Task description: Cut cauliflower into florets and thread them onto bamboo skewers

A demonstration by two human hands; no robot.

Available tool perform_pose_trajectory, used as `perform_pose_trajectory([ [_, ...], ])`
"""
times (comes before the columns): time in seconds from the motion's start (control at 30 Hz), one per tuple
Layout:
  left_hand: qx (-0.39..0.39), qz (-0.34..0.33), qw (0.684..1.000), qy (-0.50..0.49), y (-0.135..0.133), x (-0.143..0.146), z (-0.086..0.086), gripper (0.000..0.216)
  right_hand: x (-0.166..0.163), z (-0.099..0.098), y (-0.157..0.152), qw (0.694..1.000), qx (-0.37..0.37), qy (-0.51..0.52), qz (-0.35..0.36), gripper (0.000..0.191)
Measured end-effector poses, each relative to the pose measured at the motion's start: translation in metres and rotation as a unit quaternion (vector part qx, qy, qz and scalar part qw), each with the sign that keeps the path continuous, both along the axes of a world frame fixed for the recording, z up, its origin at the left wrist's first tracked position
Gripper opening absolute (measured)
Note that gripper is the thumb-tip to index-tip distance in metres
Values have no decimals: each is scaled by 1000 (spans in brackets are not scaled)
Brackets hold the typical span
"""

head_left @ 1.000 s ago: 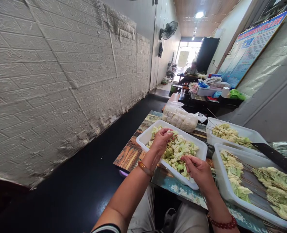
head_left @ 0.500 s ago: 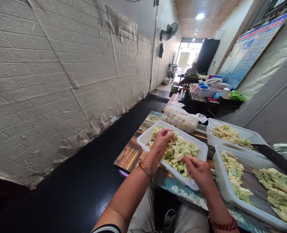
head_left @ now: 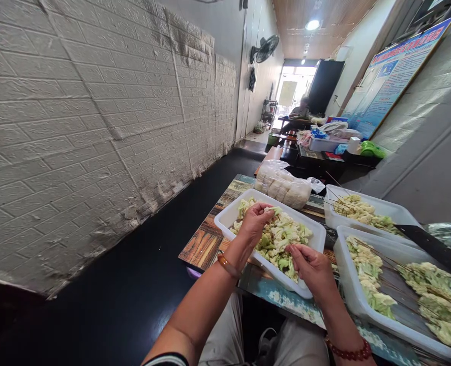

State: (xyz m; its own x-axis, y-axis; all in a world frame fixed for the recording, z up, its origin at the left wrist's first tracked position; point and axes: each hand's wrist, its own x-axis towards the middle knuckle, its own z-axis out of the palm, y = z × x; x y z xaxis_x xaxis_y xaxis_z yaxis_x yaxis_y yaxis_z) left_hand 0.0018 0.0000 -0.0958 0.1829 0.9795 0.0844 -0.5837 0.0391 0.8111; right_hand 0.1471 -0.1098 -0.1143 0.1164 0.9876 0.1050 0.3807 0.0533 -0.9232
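Observation:
A white plastic tub (head_left: 225,223) of loose cauliflower florets (head_left: 286,231) sits in front of me on the table. Over its far left part, my left hand (head_left: 256,221) pinches a small cauliflower floret (head_left: 274,209) between thumb and fingers. My right hand (head_left: 309,262) is closed in a pinch above the tub's near right side, fingertips close to the florets. Whatever lies between those fingertips is too small to make out. To the right, a second tub (head_left: 357,300) holds skewered cauliflower (head_left: 431,284) with thin brown sticks.
Behind the second tub stands another tub (head_left: 404,211) with more skewered cauliflower. A clear plastic bag (head_left: 282,185) of pale round pieces lies beyond the first tub. The patchwork wooden table (head_left: 200,244) ends at its left edge. Far back, a person (head_left: 303,108) sits at a table.
Both hands keep nearly the same pose over the tub. The view has shifted very slightly; nothing else has visibly moved.

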Motion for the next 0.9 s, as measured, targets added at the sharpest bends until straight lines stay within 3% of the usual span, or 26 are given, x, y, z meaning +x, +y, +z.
perform_pose_trajectory([
  [0.27,-30,-50,998,0,-4,-1,1,34,0,1,-1,1000,8,-9,-2,44],
  [0.9,32,-44,999,-1,-3,2,-2,38,-2,1,-1,1000,3,-17,-17,47],
])
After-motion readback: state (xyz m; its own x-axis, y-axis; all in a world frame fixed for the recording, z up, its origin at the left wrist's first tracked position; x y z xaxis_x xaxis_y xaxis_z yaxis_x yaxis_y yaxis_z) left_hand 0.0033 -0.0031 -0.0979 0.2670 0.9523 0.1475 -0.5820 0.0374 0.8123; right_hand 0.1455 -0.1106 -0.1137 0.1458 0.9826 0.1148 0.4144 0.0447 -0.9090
